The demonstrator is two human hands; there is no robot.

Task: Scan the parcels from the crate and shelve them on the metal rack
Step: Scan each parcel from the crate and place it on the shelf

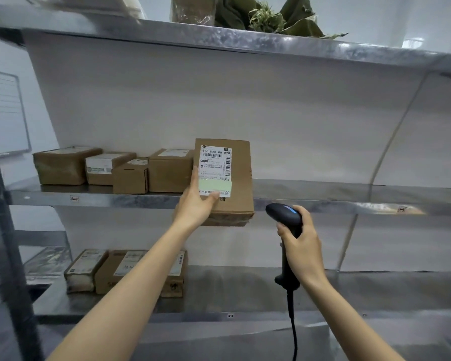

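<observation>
While the left hand [195, 204] grips the brown cardboard parcel [238, 178] steady, aim the right hand's [303, 246] clasped black plastic scanner [284, 214] up-left at its white label [215, 168].

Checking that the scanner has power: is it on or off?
On, it seems: a blue light glows on the head of the scanner, which the right hand grips by the handle.
</observation>
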